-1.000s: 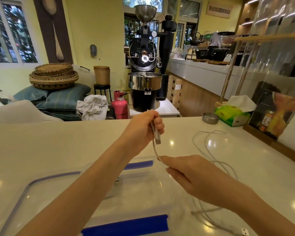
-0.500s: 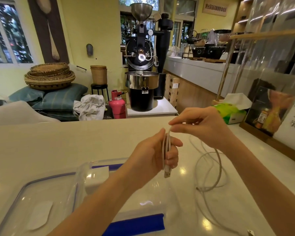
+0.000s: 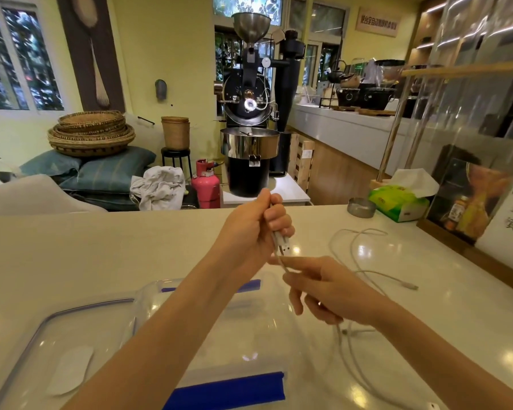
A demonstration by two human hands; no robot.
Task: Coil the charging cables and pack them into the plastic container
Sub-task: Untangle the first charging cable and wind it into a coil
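Note:
My left hand point(image 3: 253, 229) is raised above the white counter and grips folded strands of a white charging cable point(image 3: 357, 263), with the USB plug point(image 3: 285, 247) poking out below the fingers. My right hand point(image 3: 323, 290) sits just below and to the right, pinching the same cable where it leaves the left hand. The remaining cable lies in loose loops on the counter to the right, its small connector end point(image 3: 410, 286) lying free. A clear plastic container point(image 3: 249, 335) with blue clips stands under my forearms. Its clear lid point(image 3: 71, 350) lies to the left.
A green tissue box point(image 3: 397, 202) and a small metal dish point(image 3: 360, 207) stand at the counter's far right. A framed sign point(image 3: 483, 208) leans along the right edge. Beyond the counter stand a coffee roaster, a pink gas cylinder and stacked baskets.
My right hand has dropped from above the left hand to below it, drawing the cable down. My left hand has risen a little with the folded strands.

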